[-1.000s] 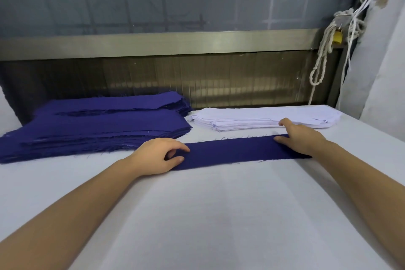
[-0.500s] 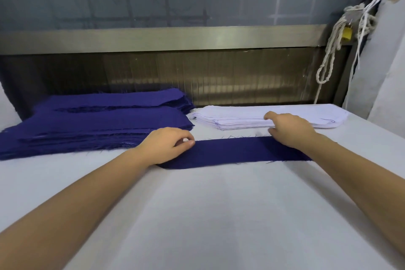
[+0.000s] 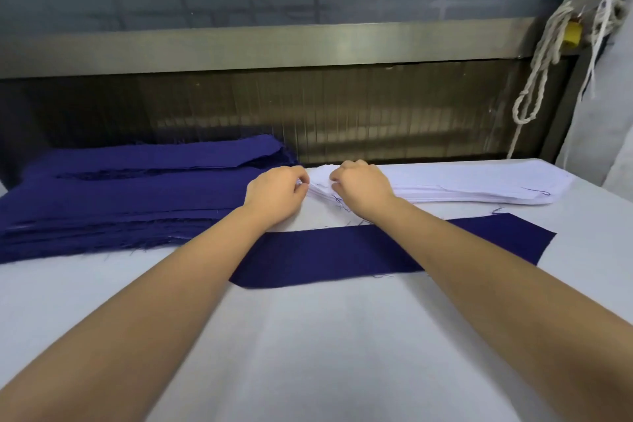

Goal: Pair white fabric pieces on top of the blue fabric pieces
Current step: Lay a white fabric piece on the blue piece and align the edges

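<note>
A single blue fabric strip [image 3: 329, 255] lies flat across the white table, partly under my forearms. Behind it a stack of white fabric pieces [image 3: 479, 181] runs to the right. At the stack's left end, my left hand [image 3: 277, 193] and my right hand [image 3: 363, 188] both have curled fingers that pinch the edge of the top white piece [image 3: 320, 183]. A large pile of blue fabric pieces [image 3: 120, 195] sits at the back left, next to my left hand.
The white table [image 3: 308, 353] stretches toward me. A dark metal-framed panel [image 3: 308, 48] stands right behind the stacks. White cords [image 3: 541, 79] hang at the back right beside a white wall.
Both hands left the blue strip and moved back to the left end of the white stack, where they now pinch its top piece. The strip stays flat on the table.
</note>
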The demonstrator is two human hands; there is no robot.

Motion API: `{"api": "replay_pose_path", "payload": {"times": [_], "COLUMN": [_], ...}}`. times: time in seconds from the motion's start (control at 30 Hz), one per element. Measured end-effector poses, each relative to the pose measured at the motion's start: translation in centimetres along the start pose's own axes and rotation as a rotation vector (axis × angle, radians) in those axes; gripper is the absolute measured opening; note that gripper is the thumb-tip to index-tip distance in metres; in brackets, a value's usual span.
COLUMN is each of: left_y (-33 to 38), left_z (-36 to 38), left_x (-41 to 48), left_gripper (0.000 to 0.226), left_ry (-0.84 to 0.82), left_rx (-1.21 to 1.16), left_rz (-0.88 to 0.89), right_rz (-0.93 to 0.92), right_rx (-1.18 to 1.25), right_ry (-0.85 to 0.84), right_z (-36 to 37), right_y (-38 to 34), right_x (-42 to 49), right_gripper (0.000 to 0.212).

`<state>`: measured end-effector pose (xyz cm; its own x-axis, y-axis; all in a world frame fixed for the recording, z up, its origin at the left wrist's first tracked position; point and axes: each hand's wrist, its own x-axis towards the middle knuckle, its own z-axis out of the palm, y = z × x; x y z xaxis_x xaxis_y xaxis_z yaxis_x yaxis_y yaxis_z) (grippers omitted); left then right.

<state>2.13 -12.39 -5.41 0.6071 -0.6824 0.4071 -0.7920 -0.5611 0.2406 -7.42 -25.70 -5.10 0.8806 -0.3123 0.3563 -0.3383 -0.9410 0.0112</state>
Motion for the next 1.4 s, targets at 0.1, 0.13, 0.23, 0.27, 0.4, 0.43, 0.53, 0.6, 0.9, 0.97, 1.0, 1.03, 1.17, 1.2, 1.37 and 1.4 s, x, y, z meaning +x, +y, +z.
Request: {"api": "replay_pose_path", "payload": {"times": [0.1,0.13,0.23,0.27,0.4,0.43,0.53,0.6,0.9,0.97,1.0,1.03,1.17,1.2,1.37,1.4], "left_y": [0.1,0.2,0.6,0.7,0.9,0.9,0.7,0.5,0.3,0.5,0.6,0.8,1.4,1.5,1.4,1.4], "left_z": [0.7,1.0,1.4,1.4,1.2,1.2,1.0,0.9,1.0,1.0,1.0,1.1,1.0,0.9,0.9,0.9], "left_x": [0.5,0.6,0.6,0.6,0.4,0.4,0.2,0.1,-0.4,-0.6,-0.6,-0.7,-0.8,-0.9,-1.0,-1.0], "left_gripper": [0.02,0.021,0.024,0.025,0.031,0.033,0.033,0.031,0.019,0.022,0.024,0.026,0.039,0.043,0.051,0.052], "left_ry": [0.01,0.014,0.019,0.021,0.04,0.048,0.07,0.076,0.12,0.141,0.153,0.165,0.158,0.15,0.119,0.102], "left_rx": [-0.045,-0.054,-0.068,-0.078,-0.112,-0.118,-0.152,-0.17,-0.141,-0.122,-0.096,-0.072,-0.112,-0.134,-0.242,-0.269], "left_rz": [-0.026,-0.023,-0.01,-0.011,0.0,0.005,0.008,0.01,0.034,0.059,0.081,0.105,0.188,0.212,0.213,0.2], "right_rz": [0.023,0.044,0.1,0.121,0.195,0.201,0.213,0.235,0.325,0.333,0.331,0.325,0.252,0.232,0.169,0.15], "right_rx": [0.032,0.058,0.134,0.179,0.357,0.387,0.444,0.475,0.718,0.795,0.817,0.836,0.836,0.822,0.768,0.746], "right_ry": [0.04,0.051,0.081,0.094,0.164,0.17,0.18,0.197,0.31,0.335,0.349,0.367,0.445,0.46,0.529,0.537], "right_z": [0.3,0.3,0.4,0.4,0.4,0.5,0.5,0.5,1.5,1.5,1.5,1.5,1.4,1.3,1.0,1.0], "right_y": [0.1,0.2,0.3,0.3,0.5,0.5,0.6,0.5,0.2,0.1,0.1,0.0,-0.1,-0.1,-0.4,-0.4], "right_x": [0.4,0.5,0.5,0.5,0.3,0.2,0.1,0.0,-0.2,-0.3,-0.3,-0.3,-0.4,-0.5,-0.8,-0.9], "right_gripper": [0.024,0.023,0.023,0.026,0.03,0.031,0.033,0.03,0.01,0.01,0.01,0.01,0.01,0.011,0.012,0.012]}}
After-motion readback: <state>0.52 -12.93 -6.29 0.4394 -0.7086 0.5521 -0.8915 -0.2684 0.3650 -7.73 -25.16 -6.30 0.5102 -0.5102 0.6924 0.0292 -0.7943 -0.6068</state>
